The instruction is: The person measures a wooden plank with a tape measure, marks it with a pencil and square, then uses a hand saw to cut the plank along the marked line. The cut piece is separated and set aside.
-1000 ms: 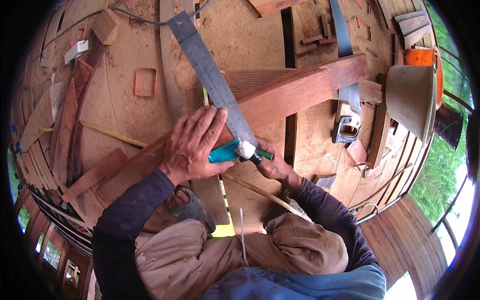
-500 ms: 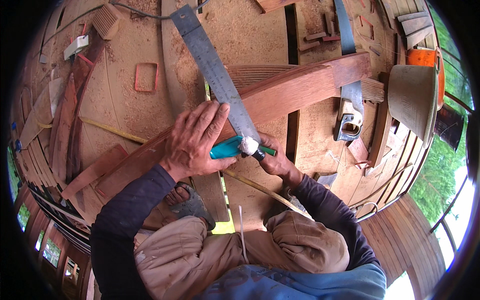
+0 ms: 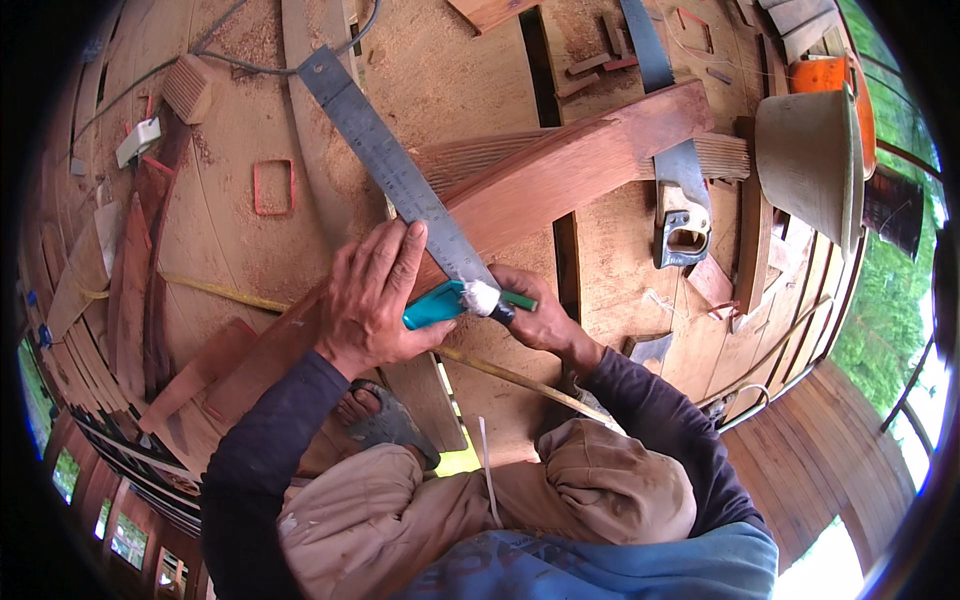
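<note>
A try square with a steel blade and teal stock (image 3: 433, 306) lies slantwise across a reddish-brown, slightly curved timber piece (image 3: 560, 187). My left hand (image 3: 372, 290) grips the square, its fingers extended over the blade's edge and its thumb against the stock. At the stock's right end, my right hand (image 3: 545, 312) is closed round a slim green piece (image 3: 518, 299); I cannot tell whether this is a pencil or part of the square. A black tip with a lumpy white wrapping (image 3: 480, 296) sits right beside these fingers.
A handsaw (image 3: 684, 205) lies partly under the timber at right, near a pale tub (image 3: 808, 150) and an orange container (image 3: 822, 75). Wood offcuts (image 3: 190, 88) and sawdust are scattered over the planks. A yellow strip (image 3: 225, 290) passes under the timber. Gaps run between boards.
The whole view has shifted, so the timber, saw and tub appear farther left. My hands and the square keep nearly the same place on the timber.
</note>
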`<move>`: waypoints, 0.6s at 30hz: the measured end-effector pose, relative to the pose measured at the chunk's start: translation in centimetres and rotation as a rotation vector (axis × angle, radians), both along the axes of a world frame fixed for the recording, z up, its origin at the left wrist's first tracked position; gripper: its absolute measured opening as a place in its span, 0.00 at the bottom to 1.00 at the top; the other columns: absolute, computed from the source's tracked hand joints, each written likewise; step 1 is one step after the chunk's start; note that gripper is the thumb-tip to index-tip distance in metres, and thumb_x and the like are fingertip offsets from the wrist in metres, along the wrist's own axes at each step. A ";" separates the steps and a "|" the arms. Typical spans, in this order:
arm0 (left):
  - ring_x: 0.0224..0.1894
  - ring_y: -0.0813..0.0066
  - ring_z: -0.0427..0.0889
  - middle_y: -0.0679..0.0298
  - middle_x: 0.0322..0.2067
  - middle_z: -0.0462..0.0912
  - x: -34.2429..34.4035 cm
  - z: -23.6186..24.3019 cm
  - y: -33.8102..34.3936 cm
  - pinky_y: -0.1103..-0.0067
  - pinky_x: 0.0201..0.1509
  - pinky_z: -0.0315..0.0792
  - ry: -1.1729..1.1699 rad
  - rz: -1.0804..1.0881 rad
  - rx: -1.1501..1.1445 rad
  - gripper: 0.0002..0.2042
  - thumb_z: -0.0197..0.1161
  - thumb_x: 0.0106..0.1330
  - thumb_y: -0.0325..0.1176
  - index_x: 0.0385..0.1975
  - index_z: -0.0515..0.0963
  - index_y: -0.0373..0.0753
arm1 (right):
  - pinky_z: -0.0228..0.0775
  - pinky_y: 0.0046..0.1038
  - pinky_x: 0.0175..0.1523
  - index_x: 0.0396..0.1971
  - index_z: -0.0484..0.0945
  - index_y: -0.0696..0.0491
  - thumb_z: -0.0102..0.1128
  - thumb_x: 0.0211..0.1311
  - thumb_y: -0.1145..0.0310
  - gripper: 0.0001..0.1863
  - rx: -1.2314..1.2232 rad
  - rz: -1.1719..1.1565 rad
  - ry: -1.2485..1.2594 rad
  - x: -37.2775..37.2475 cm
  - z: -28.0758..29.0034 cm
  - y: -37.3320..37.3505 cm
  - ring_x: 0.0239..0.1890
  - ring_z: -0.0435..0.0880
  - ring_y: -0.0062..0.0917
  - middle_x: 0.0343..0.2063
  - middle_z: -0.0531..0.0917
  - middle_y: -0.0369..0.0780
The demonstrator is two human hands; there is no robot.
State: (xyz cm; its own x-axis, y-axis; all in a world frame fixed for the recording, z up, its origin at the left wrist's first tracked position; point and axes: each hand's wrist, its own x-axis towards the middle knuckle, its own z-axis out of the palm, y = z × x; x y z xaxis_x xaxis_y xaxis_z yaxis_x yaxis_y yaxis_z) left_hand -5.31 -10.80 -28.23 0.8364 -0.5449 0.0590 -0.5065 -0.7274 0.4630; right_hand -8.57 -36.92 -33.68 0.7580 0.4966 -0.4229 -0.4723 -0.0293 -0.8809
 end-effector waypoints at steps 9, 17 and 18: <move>0.61 0.44 0.74 0.43 0.64 0.69 -0.3 0.1 0.0 0.55 0.62 0.69 -0.016 0.013 0.007 0.56 0.77 0.49 0.53 0.76 0.55 0.33 | 0.69 0.25 0.31 0.45 0.84 0.58 0.45 0.76 0.44 0.30 -0.103 -0.201 -0.268 1.5 6.0 -2.9 0.25 0.77 0.19 0.23 0.79 0.34; 0.60 0.45 0.75 0.44 0.63 0.70 -0.6 -0.3 0.1 0.56 0.62 0.69 -0.045 0.020 -0.029 0.57 0.77 0.47 0.53 0.76 0.55 0.34 | 0.76 0.22 0.38 0.52 0.82 0.58 0.60 0.66 0.70 0.17 -0.125 -0.226 -0.296 4.8 8.6 -2.8 0.34 0.85 0.23 0.33 0.87 0.37; 0.61 0.45 0.75 0.44 0.63 0.70 -0.6 -0.3 0.3 0.56 0.62 0.69 -0.051 0.022 -0.019 0.57 0.77 0.47 0.53 0.76 0.55 0.34 | 0.77 0.24 0.40 0.52 0.82 0.58 0.61 0.65 0.70 0.17 -0.146 -0.209 -0.383 5.0 8.3 -2.4 0.36 0.86 0.25 0.36 0.88 0.39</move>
